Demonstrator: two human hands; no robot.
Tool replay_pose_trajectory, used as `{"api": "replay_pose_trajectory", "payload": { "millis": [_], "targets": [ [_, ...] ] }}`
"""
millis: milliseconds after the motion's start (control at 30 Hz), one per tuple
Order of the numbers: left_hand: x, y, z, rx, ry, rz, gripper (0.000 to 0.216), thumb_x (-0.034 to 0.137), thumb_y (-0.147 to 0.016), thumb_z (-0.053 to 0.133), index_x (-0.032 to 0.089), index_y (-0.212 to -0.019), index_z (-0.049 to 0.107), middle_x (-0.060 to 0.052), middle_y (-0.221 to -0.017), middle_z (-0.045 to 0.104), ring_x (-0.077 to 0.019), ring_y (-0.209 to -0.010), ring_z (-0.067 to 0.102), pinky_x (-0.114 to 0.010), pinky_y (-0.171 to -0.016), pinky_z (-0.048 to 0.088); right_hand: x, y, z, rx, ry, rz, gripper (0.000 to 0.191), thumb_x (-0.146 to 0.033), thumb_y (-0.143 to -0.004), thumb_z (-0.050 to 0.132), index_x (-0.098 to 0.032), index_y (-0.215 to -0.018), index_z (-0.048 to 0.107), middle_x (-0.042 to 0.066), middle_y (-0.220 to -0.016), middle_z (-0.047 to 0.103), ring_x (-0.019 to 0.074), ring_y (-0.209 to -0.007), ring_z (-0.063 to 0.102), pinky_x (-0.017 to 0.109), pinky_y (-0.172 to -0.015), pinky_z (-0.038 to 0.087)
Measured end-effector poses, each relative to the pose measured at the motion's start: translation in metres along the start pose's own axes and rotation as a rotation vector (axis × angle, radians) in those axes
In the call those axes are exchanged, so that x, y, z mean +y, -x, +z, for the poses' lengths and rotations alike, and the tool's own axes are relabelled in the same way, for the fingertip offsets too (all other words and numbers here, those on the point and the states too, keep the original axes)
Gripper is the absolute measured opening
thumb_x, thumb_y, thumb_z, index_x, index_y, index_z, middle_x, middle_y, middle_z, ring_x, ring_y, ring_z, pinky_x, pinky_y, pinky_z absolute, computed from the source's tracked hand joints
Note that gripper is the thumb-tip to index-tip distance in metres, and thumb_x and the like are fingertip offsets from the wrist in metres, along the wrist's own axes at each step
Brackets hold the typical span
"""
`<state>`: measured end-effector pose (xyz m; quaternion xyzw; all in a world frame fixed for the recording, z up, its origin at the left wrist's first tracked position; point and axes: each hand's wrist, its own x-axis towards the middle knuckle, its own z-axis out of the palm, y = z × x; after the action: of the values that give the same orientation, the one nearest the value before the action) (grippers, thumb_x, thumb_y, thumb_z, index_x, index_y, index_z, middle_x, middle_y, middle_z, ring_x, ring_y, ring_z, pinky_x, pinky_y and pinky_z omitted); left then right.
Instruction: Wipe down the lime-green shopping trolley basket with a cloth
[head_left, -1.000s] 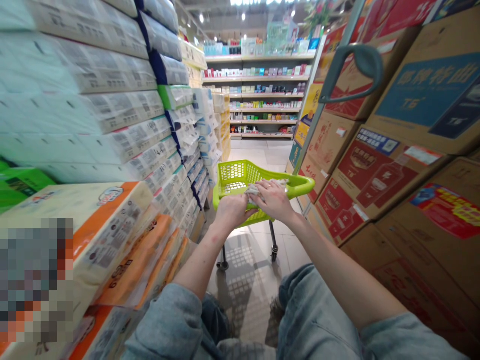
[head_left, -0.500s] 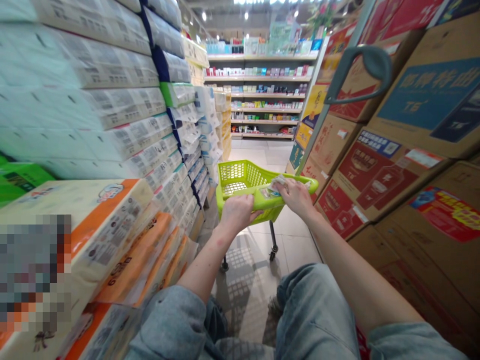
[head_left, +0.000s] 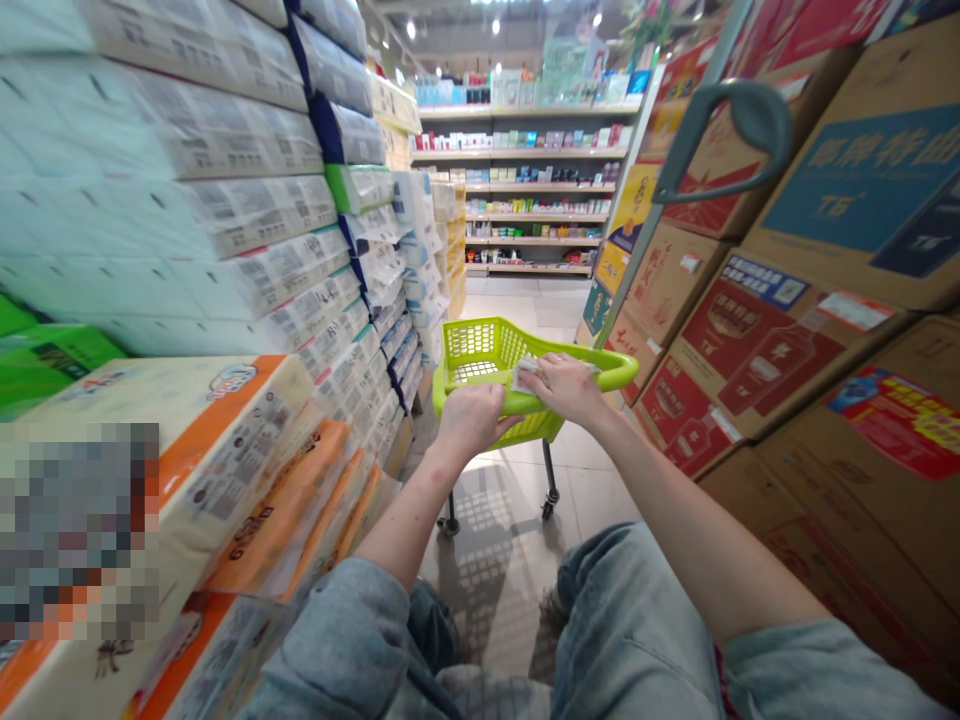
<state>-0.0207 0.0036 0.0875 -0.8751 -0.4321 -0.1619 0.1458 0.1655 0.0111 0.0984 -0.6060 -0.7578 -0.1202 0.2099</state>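
Note:
A lime-green shopping cart [head_left: 525, 430] with perforated basket walls stands before me on dark legs with casters. My left hand [head_left: 472, 418] is closed around the left part of its handle, thumb tucked underneath. On the handle's middle lies my right hand [head_left: 566, 388], fingers bent over a crumpled whitish cloth or wipe [head_left: 527, 372] pressed against the green plastic. Part of the cloth is hidden under the fingers. The basket's floor shows through the grid, and the handle's right end [head_left: 622, 368] curves free of both hands.
Tall stacks of wrapped tissue packs [head_left: 247, 210] line the left side, with orange-and-cream packs [head_left: 247, 400] close by. Cardboard cartons [head_left: 765, 330] rise on the right behind a grey metal post with a handle-like loop [head_left: 720, 140]. Stocked shelves [head_left: 525, 190] stand across the aisle's end.
My right hand has slid left along the handle with the cloth, closer to my left hand. The left hand keeps its grip.

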Motion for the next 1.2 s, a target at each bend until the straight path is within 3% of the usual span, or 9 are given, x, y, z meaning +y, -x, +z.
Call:
{"api": "replay_pose_trajectory", "payload": {
  "millis": [100, 200, 467, 600, 867, 1033, 1200],
  "targets": [
    [0.003, -0.001, -0.001, -0.013, 0.012, -0.009, 0.046, 0.059, -0.086, 0.042, 0.015, -0.089, 0.056, -0.011, -0.084, 0.065, -0.0241, -0.079, 0.063, -0.032, -0.067, 0.042, 0.0, -0.017, -0.001, -0.143, 0.025, 0.069, 0.052, -0.052, -0.094, 0.03, -0.019, -0.085, 0.07, 0.01, -0.089, 0.071, 0.0224, -0.087, 0.063, 0.031, -0.077, 0.041],
    [0.005, -0.002, -0.001, -0.032, 0.025, -0.016, 0.044, 0.058, -0.085, 0.045, 0.015, -0.091, 0.056, -0.011, -0.087, 0.065, -0.0234, -0.081, 0.063, -0.031, -0.069, 0.042, -0.004, -0.025, 0.0, -0.192, 0.028, 0.139, 0.056, -0.054, -0.094, 0.026, -0.02, -0.085, 0.071, 0.01, -0.087, 0.071, 0.0231, -0.083, 0.065, 0.031, -0.075, 0.041],
    [-0.003, 0.0, 0.001, -0.028, 0.012, -0.002, 0.046, 0.059, -0.084, 0.047, 0.015, -0.092, 0.057, -0.011, -0.086, 0.065, -0.0245, -0.079, 0.063, -0.032, -0.067, 0.043, -0.021, -0.001, 0.007, 0.022, 0.032, 0.09, 0.045, -0.047, -0.094, 0.032, -0.017, -0.105, 0.063, 0.013, -0.104, 0.067, 0.026, -0.1, 0.058, 0.04, -0.097, 0.034],
    [-0.008, 0.001, 0.001, -0.027, -0.002, 0.012, 0.047, 0.06, -0.082, 0.048, 0.015, -0.092, 0.057, -0.01, -0.085, 0.065, -0.0251, -0.078, 0.064, -0.032, -0.066, 0.043, -0.027, 0.006, 0.008, 0.042, 0.009, 0.043, 0.044, -0.044, -0.095, 0.033, -0.018, -0.119, 0.058, 0.012, -0.114, 0.063, 0.0266, -0.11, 0.053, 0.042, -0.102, 0.028],
    [-0.009, 0.0, 0.003, -0.017, 0.003, 0.012, 0.05, 0.062, -0.083, 0.045, 0.015, -0.094, 0.058, -0.011, -0.086, 0.065, -0.0246, -0.08, 0.063, -0.032, -0.069, 0.043, -0.022, 0.001, 0.007, -0.004, 0.023, 0.0, 0.045, -0.045, -0.095, 0.032, -0.017, -0.116, 0.059, 0.012, -0.108, 0.065, 0.0258, -0.102, 0.056, 0.04, -0.097, 0.032],
    [-0.007, -0.001, 0.004, -0.023, -0.005, 0.018, 0.05, 0.062, -0.084, 0.043, 0.015, -0.091, 0.058, -0.011, -0.084, 0.065, -0.0239, -0.079, 0.063, -0.032, -0.068, 0.043, -0.021, 0.009, 0.015, 0.145, 0.001, -0.011, 0.043, -0.043, -0.094, 0.035, -0.013, -0.11, 0.061, 0.014, -0.109, 0.065, 0.0264, -0.103, 0.055, 0.039, -0.1, 0.032],
    [-0.008, -0.001, 0.004, -0.011, -0.005, 0.029, 0.048, 0.062, -0.084, 0.043, 0.016, -0.092, 0.057, -0.01, -0.086, 0.066, -0.0239, -0.078, 0.063, -0.031, -0.066, 0.043, -0.021, 0.025, 0.026, 0.291, -0.087, -0.087, 0.041, -0.039, -0.092, 0.041, -0.013, -0.119, 0.057, 0.012, -0.123, 0.059, 0.0276, -0.12, 0.046, 0.043, -0.107, 0.027]
  ]
}}
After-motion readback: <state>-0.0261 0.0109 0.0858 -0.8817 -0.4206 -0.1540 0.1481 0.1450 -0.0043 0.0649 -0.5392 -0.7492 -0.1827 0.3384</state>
